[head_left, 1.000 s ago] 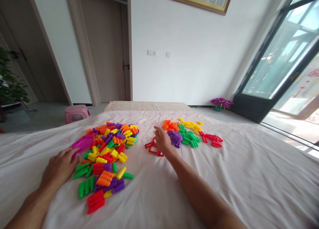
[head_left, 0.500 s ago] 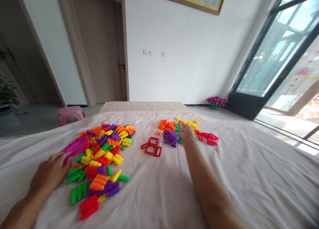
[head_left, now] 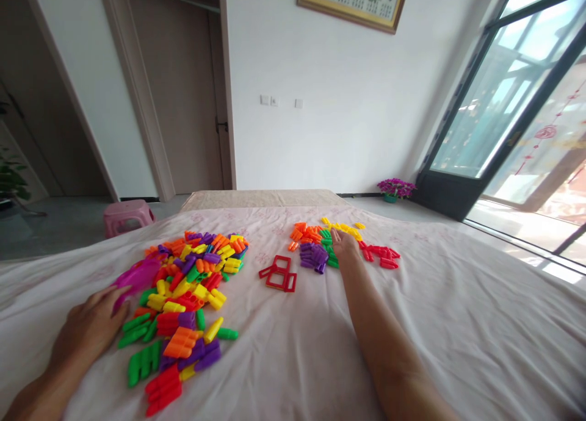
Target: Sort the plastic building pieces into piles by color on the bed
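Note:
At the left, my left hand (head_left: 94,317) has its fingers closed over the near edge of a thin magenta plastic dish-like piece (head_left: 136,276). That piece leans against a large mixed pile of bullet-shaped plastic building blocks (head_left: 187,280). Farther out on the right, my right hand (head_left: 347,245) reaches over small groups of blocks, its fingers stretched forward and apparently empty. Green blocks (head_left: 330,257) lie beside and partly under it. Around it are purple blocks (head_left: 314,256), orange blocks (head_left: 306,232), yellow blocks (head_left: 345,229) and red blocks (head_left: 382,254).
Red flat rectangular frames (head_left: 279,273) lie between the pile and the groups. A wrinkled pale cloth (head_left: 284,360) covers the surface. Beyond it stand a pink stool (head_left: 128,216), a pot of purple flowers (head_left: 394,189) and a glass door (head_left: 476,128) at the right.
My right hand has shifted slightly nearer to me, and more of the yellow blocks shows. The left hand keeps hold of the magenta piece. The camera view has tilted slightly.

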Demonstrator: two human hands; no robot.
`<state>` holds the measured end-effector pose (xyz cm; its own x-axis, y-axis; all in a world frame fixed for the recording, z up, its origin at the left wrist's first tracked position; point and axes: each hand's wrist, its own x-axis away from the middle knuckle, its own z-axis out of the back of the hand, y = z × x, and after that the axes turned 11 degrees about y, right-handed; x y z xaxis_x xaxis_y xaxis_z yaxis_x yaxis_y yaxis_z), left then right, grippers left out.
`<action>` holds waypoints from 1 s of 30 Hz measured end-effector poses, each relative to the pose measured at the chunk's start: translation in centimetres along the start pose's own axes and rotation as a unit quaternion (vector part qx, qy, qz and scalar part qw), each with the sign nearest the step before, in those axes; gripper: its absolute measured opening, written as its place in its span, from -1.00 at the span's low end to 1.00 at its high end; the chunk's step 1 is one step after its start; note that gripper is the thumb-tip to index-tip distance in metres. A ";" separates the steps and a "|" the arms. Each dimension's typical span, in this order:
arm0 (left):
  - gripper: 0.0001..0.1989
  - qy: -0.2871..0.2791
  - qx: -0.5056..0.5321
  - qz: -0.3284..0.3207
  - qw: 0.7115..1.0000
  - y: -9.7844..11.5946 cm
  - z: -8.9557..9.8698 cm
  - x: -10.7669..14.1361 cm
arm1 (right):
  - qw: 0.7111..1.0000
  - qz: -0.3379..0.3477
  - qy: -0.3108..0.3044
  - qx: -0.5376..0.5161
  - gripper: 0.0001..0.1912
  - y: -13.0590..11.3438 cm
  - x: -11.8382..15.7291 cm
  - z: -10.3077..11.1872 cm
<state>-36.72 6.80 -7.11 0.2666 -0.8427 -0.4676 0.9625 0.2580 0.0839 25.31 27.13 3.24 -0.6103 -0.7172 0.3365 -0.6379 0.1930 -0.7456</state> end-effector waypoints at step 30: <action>-0.39 0.086 0.294 0.011 0.952 6.5 5.1 1.2 | 0.692 0.238 -0.579 0.360 -0.58 13.4 20.5 2.8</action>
<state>-29.92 5.04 -2.68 0.3240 -0.7379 -0.5921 0.8319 -0.0758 0.5497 5.53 13.14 -1.49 0.3797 -0.8237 -0.4211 0.1594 0.5066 -0.8473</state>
